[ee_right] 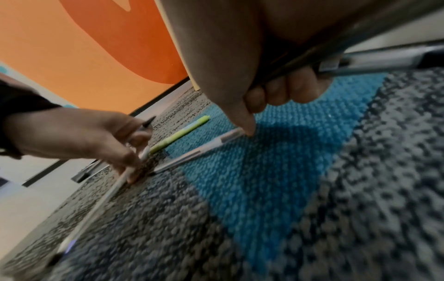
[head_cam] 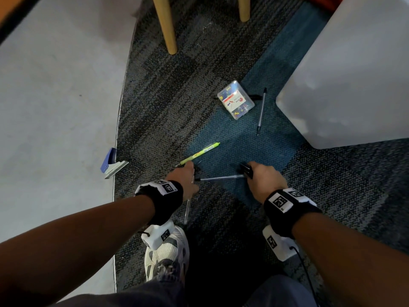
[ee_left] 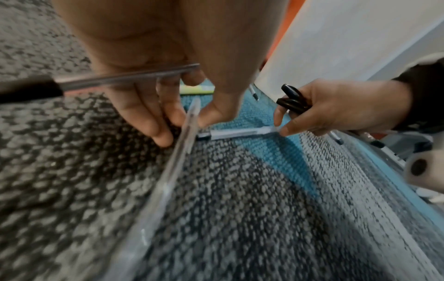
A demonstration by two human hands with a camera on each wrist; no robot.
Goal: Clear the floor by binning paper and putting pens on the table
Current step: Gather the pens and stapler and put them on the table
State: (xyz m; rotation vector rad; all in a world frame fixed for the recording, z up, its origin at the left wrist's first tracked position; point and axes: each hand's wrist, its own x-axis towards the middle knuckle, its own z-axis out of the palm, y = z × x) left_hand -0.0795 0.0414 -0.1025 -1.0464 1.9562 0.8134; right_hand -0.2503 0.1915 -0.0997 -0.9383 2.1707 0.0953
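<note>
My left hand point(head_cam: 187, 173) grips a black-capped pen point(ee_left: 115, 78) across its palm and pinches a clear pen point(ee_left: 185, 136) that slants down to the carpet. My right hand point(head_cam: 254, 173) holds a bunch of black-capped pens point(head_cam: 246, 170) in curled fingers. Its index fingertip point(ee_right: 248, 129) touches the end of a clear pen point(head_cam: 219, 178) lying on the carpet between both hands. A green pen point(head_cam: 200, 154) lies just beyond my left hand. Farther off, beside the white block, lies a thin silver pen point(head_cam: 261, 111). No paper is in view.
A clear box of push pins point(head_cam: 235, 99) lies on the blue carpet patch, with a black item behind it. A blue stapler-like tool point(head_cam: 111, 163) sits at the carpet's left edge. A large white block point(head_cam: 345, 74) stands right; wooden legs point(head_cam: 168, 25) stand ahead. My shoe point(head_cam: 166, 253) is below.
</note>
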